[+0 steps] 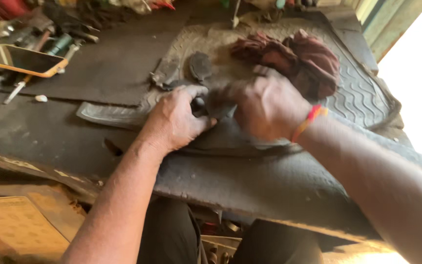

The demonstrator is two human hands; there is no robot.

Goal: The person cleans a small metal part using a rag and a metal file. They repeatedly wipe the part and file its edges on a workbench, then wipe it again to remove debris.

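- We see a small dark, grimy part (206,103) between both hands; blur and the fingers hide its exact shape.
- The part sits over a ribbed grey rubber mat (362,98) on the dark worktop (40,132), near the front edge.
- Our left hand (174,120) is curled around the part from the left, fingers bent and gripping it.
- Our right hand (264,105) covers the part from the right; its motion blur prevents us from telling whether it grips or only presses.
- Two more dark, flat parts (184,68) lie on the mat just behind the hands.
- A crumpled dark red rag (294,56) lies touching or just behind the right hand.
- A phone in an orange case (23,59) and scattered hand tools (50,41) lie well apart, far left.
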